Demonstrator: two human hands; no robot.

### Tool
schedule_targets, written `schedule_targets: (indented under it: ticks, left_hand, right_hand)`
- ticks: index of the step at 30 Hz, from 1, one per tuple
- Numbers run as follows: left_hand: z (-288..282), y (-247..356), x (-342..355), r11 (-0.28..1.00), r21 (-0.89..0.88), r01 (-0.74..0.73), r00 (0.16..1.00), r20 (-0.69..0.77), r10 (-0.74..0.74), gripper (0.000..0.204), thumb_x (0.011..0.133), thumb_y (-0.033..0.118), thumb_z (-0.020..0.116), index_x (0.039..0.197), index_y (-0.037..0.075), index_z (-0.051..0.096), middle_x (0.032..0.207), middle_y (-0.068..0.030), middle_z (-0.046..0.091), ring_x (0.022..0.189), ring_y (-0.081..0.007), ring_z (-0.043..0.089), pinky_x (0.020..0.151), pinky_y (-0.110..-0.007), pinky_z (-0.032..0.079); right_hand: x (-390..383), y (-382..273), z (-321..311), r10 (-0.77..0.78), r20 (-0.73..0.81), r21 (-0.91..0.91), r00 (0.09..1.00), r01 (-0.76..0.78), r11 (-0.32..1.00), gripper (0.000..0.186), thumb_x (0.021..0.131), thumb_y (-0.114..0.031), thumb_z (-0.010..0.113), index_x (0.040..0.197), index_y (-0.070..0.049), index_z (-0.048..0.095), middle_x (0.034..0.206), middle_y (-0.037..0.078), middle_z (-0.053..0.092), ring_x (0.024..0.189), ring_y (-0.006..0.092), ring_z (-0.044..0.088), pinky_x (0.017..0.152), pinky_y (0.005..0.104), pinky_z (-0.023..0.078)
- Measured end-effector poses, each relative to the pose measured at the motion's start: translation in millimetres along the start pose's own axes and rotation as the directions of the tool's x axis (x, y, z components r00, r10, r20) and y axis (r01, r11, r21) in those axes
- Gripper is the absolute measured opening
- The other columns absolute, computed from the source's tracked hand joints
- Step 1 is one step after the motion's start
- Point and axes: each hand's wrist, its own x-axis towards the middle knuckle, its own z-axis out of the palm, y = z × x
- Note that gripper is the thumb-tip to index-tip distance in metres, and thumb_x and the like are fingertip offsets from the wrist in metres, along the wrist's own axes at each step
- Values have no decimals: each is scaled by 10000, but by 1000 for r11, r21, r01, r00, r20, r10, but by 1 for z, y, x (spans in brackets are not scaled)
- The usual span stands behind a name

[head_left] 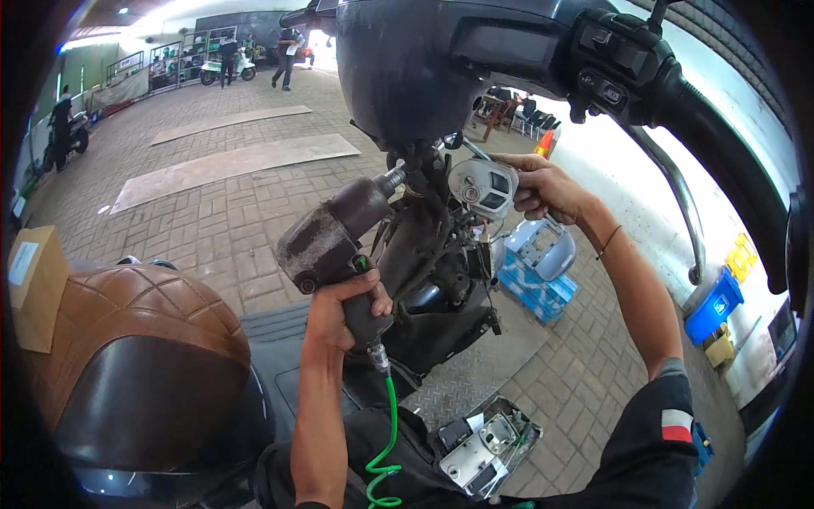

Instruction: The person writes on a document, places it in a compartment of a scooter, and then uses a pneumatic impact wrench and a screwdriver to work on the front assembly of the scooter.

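My left hand (339, 307) grips the handle of a worn black pneumatic impact wrench (332, 236), whose nose points up and right into the steering column of a black scooter (424, 254). A green coiled air hose (386, 441) hangs from the wrench's base. My right hand (543, 188) holds a grey, rounded metal part (485, 188) against the scooter's front frame, just right of the wrench's tip. The exposed frame and wiring lie between my hands. The scooter's handlebar (661, 93) and head cover arch overhead.
A brown quilted scooter seat (127, 339) fills the lower left, with a cardboard box (34, 288) beside it. A removed grey panel (487, 445) lies on the paved floor. Blue crates (534, 288) and a blue bin (714, 307) stand at right. People and scooters are far behind.
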Motion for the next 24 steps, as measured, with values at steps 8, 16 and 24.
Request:
schedule_targets:
  ticks: [8,16,24]
  left_hand:
    - [4,0,0,999,-34,5,1000,-4,-5,155,841,25,693,948,57,585,726,-58,563,497,-204,522,574,-392,449]
    - [-2,-1,1,999,-20,25,1000,1,-25,127,839,53,699,907,47,592,713,-60,565,500,-206,520,582,-386,447]
    - [1,3,-2,999,-30,18,1000,-11,-18,129,834,58,704,896,44,592,683,-62,559,507,-202,520,585,-387,448]
  right_hand:
    - [13,26,-11,18,43,223,999,-27,975,324,1005,-107,480,1322,-72,537,663,-74,330,518,17,295,403,173,230]
    - [20,48,7,-8,-40,230,999,17,973,129,993,-66,463,1062,-92,568,653,-59,375,504,23,313,408,198,235]
    - [9,-45,-5,-11,-36,-624,999,-14,781,455,994,-96,445,1437,-103,548,631,-43,502,478,30,426,386,194,343]
